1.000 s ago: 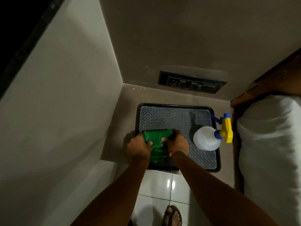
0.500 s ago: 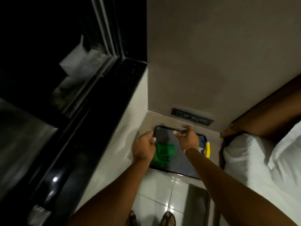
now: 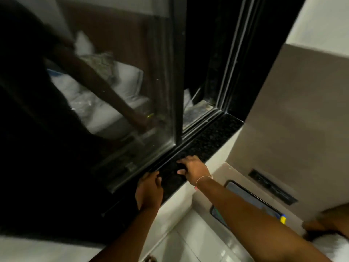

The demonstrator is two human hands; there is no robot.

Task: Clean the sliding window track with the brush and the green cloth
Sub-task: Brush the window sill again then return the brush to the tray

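Note:
The sliding window track runs along the foot of the dark window, beside a black speckled sill. My right hand is on the sill next to the track, fingers and thumb closed round a small dark brush that barely stands out from the black stone. My left hand rests on the sill's near edge with curled fingers and nothing visible in it. A sliver of the green cloth shows on the black tray, mostly hidden behind my right forearm.
The sliding pane's black frame stands upright just beyond my hands. The yellow tip of a spray bottle pokes out on the tray. A wall socket plate sits above the tray, white bedding at lower right, and tiled floor below.
My view swung up from the tray to the window. Both hands rose from the tray to the sill, and the green cloth that my left hand was holding is back on the tray.

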